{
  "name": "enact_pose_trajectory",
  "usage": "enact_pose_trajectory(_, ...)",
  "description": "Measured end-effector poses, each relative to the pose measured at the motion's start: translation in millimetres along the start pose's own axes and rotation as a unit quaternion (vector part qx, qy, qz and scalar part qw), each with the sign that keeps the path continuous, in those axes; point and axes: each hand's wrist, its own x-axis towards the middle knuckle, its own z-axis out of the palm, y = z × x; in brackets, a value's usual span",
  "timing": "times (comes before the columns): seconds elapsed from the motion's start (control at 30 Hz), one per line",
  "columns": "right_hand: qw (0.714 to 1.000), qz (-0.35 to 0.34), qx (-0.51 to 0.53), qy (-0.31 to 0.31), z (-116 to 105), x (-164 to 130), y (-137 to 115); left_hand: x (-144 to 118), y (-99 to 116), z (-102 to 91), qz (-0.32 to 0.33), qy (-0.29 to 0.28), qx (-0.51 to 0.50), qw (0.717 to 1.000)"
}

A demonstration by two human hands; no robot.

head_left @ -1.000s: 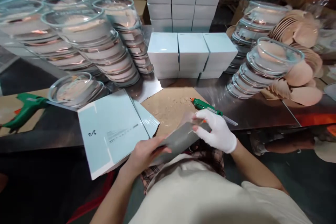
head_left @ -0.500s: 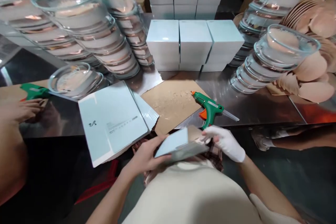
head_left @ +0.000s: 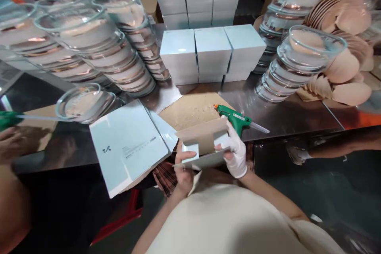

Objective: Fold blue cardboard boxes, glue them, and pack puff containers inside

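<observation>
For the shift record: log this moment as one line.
left hand: grips carton blank | right hand: gloved, grips same blank, half opened | glue gun: on table behind

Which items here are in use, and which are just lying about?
In use:
- pale blue cardboard box blank, half folded, held in the left hand and the white-gloved right hand

Lying about:
- green glue gun
- stack of flat pale blue box blanks
- brown cardboard mat
- stacked glass bowls
- closed pale blue boxes
</observation>
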Motion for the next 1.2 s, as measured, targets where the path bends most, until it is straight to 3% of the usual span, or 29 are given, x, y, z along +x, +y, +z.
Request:
enact_pose_trajectory(0.07, 0.995, 0.012, 0.029, 0.091, 3.4, 0.8, -3.9, 0.7, 2.8, 4.0, -0.029, 0.009, -0.010, 0.999)
enact_pose_trajectory(0.13, 0.984, 0.020, 0.061, 0.164, 6.2, 0.8, -4.7, 3.7, 4.8, 2.2, -0.018, -0.048, -0.006, 0.999)
enact_pose_trajectory(0.23, 0.982, 0.057, 0.105, 0.147, -4.3, -0.4, -1.4, 11.8, 3.9, -10.1, 0.039, -0.166, -0.022, 0.985)
enact_pose_trajectory(0.3, 0.984, 0.107, 0.090, 0.109, -23.1, 0.6, 2.1, 16.9, 0.2, -19.9, 0.041, -0.186, -0.023, 0.981)
enact_pose_trajectory(0.4, 0.969, 0.211, -0.094, 0.089, -54.5, 11.7, 8.8, 18.9, -9.2, -28.2, 0.007, -0.130, -0.002, 0.991)
enact_pose_trajectory(0.47, 0.925, 0.296, -0.234, 0.046, -66.5, 25.5, 15.1, 16.8, -15.8, -27.7, -0.003, -0.086, -0.004, 0.996)
enact_pose_trajectory(0.53, 0.895, 0.365, -0.256, 0.004, -69.3, 39.9, 23.1, 14.5, -20.7, -23.3, -0.001, -0.061, -0.011, 0.998)
enact_pose_trajectory(0.6, 0.901, 0.393, -0.185, 0.007, -67.3, 50.4, 31.8, 14.5, -22.9, -17.1, -0.007, -0.049, -0.006, 0.999)
enact_pose_trajectory(0.77, 0.926, 0.375, -0.005, 0.041, -64.8, 53.5, 38.2, 29.7, -18.3, -2.0, -0.047, -0.012, -0.013, 0.999)
enact_pose_trajectory(0.87, 0.937, 0.334, 0.058, 0.090, -64.4, 45.9, 21.5, 43.7, -10.0, 3.5, -0.060, -0.024, -0.021, 0.998)
enact_pose_trajectory(0.97, 0.949, 0.248, 0.112, 0.162, -63.6, 33.3, -4.8, 54.0, -0.8, 6.7, -0.065, -0.041, -0.023, 0.997)
enact_pose_trajectory(1.07, 0.966, 0.195, 0.119, 0.116, -63.7, 15.8, -25.5, 58.9, 6.9, 10.4, -0.064, -0.045, -0.019, 0.997)
enact_pose_trajectory(1.2, 0.990, 0.131, 0.024, 0.039, -59.9, -5.0, -34.1, 60.1, 14.2, 16.7, -0.050, -0.052, -0.013, 0.997)
